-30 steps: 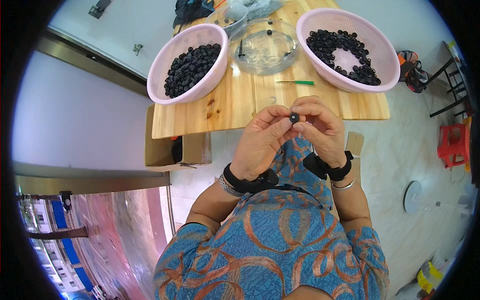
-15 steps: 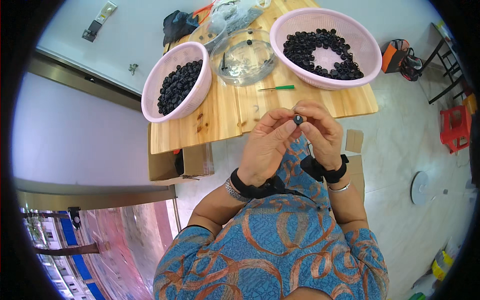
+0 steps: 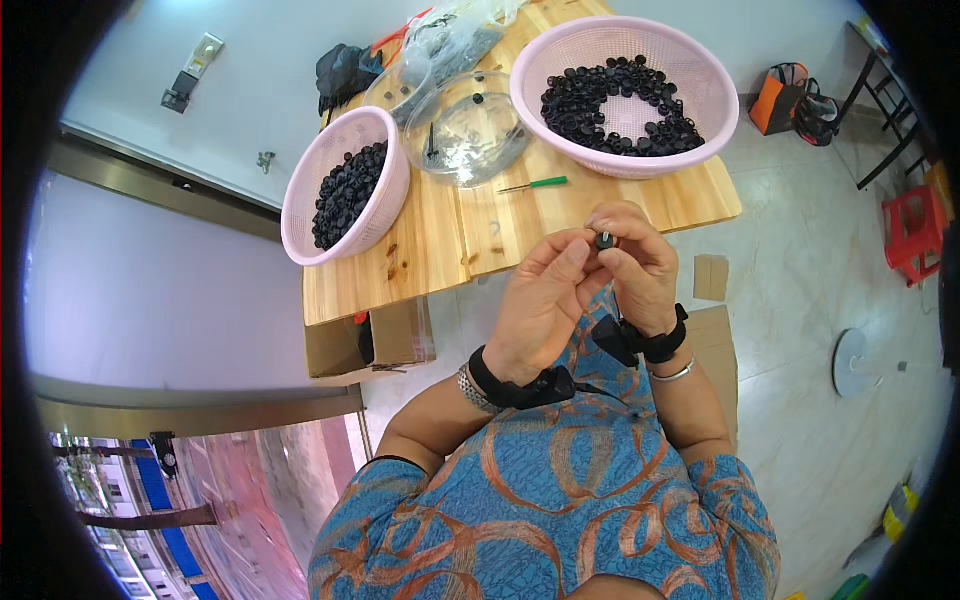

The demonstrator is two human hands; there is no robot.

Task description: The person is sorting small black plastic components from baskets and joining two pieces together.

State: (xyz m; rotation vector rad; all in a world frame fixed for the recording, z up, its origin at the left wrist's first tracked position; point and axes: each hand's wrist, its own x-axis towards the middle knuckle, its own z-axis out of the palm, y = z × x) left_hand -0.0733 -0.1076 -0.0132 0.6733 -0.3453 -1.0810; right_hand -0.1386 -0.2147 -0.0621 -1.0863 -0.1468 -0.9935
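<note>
In front of my chest, near the table's front edge, both hands meet at a small round black plastic knob [image 3: 605, 241] with a white mark on its face. My right hand [image 3: 648, 280] pinches it between thumb and fingers. From the other side, the closed thumb and fingertips of my left hand [image 3: 540, 305] press in at the knob, partly hiding it. A pink plastic basket [image 3: 392, 190] at the left holds a heap of similar small black parts [image 3: 350, 190]. More black parts [image 3: 655, 135] form a ring inside a wider pink basket [image 3: 715, 120] at the right.
A clear round plastic tub [image 3: 465, 170] with a few black pieces stands between the baskets on the wooden table [image 3: 430, 245]. A green-handled screwdriver [image 3: 545, 183] lies before it. Clear bags [image 3: 460, 35] are behind; an open cardboard box [image 3: 400, 340] is below the table.
The knob has turned a little between my fingers, and its white mark faces differently. My left thumb has shifted slightly off its face. The whole view has swung slightly.
</note>
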